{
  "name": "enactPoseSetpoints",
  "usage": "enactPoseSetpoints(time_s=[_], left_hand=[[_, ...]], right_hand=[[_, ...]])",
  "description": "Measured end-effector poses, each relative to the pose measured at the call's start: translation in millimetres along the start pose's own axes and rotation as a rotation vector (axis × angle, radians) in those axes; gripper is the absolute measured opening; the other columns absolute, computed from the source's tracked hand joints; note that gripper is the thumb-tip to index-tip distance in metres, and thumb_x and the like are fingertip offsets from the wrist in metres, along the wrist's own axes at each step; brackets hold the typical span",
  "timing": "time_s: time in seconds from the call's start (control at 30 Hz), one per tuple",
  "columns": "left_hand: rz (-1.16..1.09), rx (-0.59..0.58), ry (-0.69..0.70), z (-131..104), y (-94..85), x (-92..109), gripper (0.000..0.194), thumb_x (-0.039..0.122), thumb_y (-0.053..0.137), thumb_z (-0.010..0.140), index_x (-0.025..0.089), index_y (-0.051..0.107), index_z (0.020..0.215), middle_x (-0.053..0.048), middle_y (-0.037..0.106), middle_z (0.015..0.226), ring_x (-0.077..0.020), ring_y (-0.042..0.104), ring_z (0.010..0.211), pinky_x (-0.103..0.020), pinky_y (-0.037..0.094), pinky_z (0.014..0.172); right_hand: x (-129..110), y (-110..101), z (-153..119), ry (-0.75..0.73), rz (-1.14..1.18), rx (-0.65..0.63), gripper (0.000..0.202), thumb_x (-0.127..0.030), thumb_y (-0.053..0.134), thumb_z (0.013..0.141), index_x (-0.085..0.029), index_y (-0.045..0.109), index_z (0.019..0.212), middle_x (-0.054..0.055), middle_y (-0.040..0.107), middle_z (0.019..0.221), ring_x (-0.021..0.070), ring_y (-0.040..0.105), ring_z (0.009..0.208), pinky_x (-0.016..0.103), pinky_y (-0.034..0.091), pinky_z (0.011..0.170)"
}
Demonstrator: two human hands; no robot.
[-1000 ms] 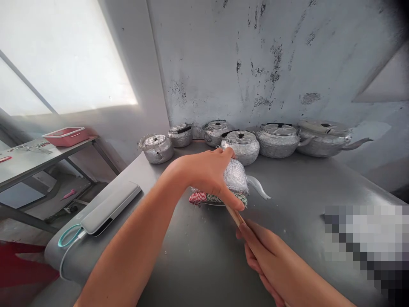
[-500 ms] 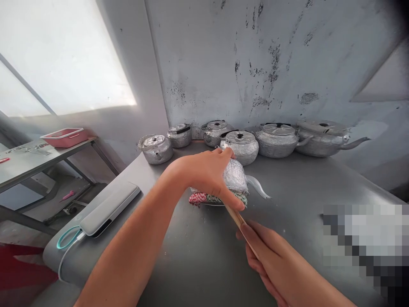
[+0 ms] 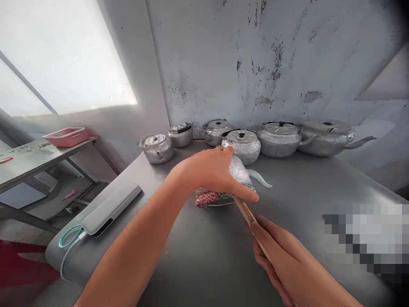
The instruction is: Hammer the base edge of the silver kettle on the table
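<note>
A small silver kettle (image 3: 239,169) is under my left hand (image 3: 214,172), with its curved spout (image 3: 262,179) pointing right. Below its body shows a cord-wrapped band (image 3: 209,198) in red, white and green, possibly the kettle's handle. My left fingers are wrapped over the kettle from above, and the thumb stretches out to the right over the end of a wooden stick (image 3: 245,212). Closed around that stick is my right hand (image 3: 276,245), lower and to the right. The stick's far end is hidden behind my left hand and the kettle.
Several silver kettles (image 3: 277,143) stand along the back of the grey table (image 3: 204,260), near the stained wall. A power bank (image 3: 110,209) with a cable lies at the left edge. Further left, a pink basket (image 3: 67,137) sits on another table. A pixelated area covers the right.
Both hands, with the stick, have shifted slightly right. The kettle and its cord-wrapped band have moved and turned a little, the spout's tip rising slightly.
</note>
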State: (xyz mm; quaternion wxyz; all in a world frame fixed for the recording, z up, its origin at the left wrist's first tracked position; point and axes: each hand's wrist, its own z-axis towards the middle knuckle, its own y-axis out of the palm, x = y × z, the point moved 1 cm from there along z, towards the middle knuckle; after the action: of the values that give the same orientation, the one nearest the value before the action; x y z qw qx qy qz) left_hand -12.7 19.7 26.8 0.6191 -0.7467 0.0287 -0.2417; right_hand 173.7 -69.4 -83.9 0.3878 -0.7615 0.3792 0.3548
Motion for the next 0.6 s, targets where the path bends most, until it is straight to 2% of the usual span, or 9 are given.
enactPoseSetpoints(time_s=[0.17, 0.23, 0.33, 0.43, 0.6], left_hand=[[0.009, 0.052, 0.019, -0.9, 5.5, 6.8, 0.107, 0.092, 0.062, 0.055, 0.023, 0.053, 0.136, -0.011, 0.066, 0.127, -0.0375, 0.059, 0.111, -0.038, 0.049, 0.073], [0.024, 0.045, 0.030, -3.0, 6.3, 9.3, 0.106, 0.091, 0.063, 0.054, 0.022, 0.053, 0.133, -0.011, 0.066, 0.123, -0.0356, 0.060, 0.107, -0.036, 0.049, 0.068], [0.063, 0.053, 0.029, -5.0, 6.5, 11.8, 0.102, 0.093, 0.060, 0.055, 0.021, 0.054, 0.128, -0.012, 0.066, 0.119, -0.0339, 0.061, 0.103, -0.034, 0.048, 0.065], [0.087, 0.050, 0.016, -5.3, 6.2, 13.1, 0.103, 0.093, 0.060, 0.054, 0.022, 0.053, 0.128, -0.012, 0.066, 0.117, -0.0340, 0.062, 0.103, -0.034, 0.048, 0.066], [0.057, 0.028, 0.006, -5.0, 6.1, 13.3, 0.106, 0.089, 0.063, 0.055, 0.022, 0.050, 0.137, -0.013, 0.065, 0.124, -0.0385, 0.061, 0.110, -0.038, 0.050, 0.076]], right_hand=[[4.5, 3.4, 0.8, 0.036, 0.005, -0.018, 0.042, -0.054, 0.023, 0.107, -0.025, 0.046, 0.087, -0.009, 0.036, 0.064, 0.0088, 0.032, 0.047, 0.022, 0.034, 0.044], [7.7, 5.5, 0.6, 0.043, 0.026, -0.071, 0.043, -0.054, 0.024, 0.107, -0.025, 0.040, 0.080, -0.009, 0.036, 0.065, 0.0079, 0.033, 0.047, 0.021, 0.034, 0.043], [10.2, 6.5, 0.8, 0.040, 0.001, -0.147, 0.045, -0.053, 0.021, 0.108, -0.024, 0.043, 0.081, -0.010, 0.037, 0.065, 0.0061, 0.032, 0.042, 0.021, 0.035, 0.042], [10.3, 4.7, 1.5, -0.006, 0.000, -0.097, 0.045, -0.054, 0.022, 0.108, -0.024, 0.042, 0.081, -0.010, 0.036, 0.066, 0.0047, 0.028, 0.041, 0.021, 0.034, 0.042], [8.4, 4.4, 0.9, -0.068, 0.011, -0.095, 0.043, -0.058, 0.024, 0.106, -0.025, 0.048, 0.091, -0.010, 0.033, 0.064, 0.0077, 0.023, 0.044, 0.021, 0.031, 0.040]])
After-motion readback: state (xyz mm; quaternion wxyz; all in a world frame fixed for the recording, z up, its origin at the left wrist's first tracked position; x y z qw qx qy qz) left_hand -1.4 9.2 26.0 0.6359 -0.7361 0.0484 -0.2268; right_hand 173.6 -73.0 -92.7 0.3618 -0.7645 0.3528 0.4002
